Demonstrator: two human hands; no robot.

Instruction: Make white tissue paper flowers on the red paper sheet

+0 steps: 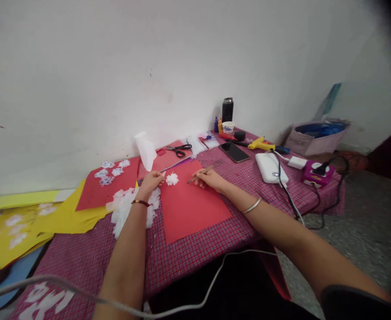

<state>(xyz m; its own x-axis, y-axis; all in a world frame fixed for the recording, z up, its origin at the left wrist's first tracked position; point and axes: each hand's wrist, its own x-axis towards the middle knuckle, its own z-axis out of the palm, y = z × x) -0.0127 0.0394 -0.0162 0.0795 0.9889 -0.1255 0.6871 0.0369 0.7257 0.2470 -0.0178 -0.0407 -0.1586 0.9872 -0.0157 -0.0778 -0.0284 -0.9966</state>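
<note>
A sheet of red paper (192, 209) lies on the checked tablecloth, with a white paper flower (172, 179) near its upper left. My left hand (153, 181) is at the sheet's left edge, its fingers pinched on a small piece of white paper (163, 175) beside the flower. Over the sheet, to the right of the flower, my right hand (209, 178) grips a thin pencil-like stick (206, 169); its tip points down and left toward the red surface. Loose white paper pieces (125, 211) are heaped under and around my left wrist.
Black scissors (180, 149) lie behind the sheet. A phone (234, 151), a yellow glue gun (261, 144), a white power bank (271, 168) and a purple socket block (317, 172) with cords are on the right. Another red sheet (112, 189) with flowers lies left. A white cable (169, 314) crosses in front.
</note>
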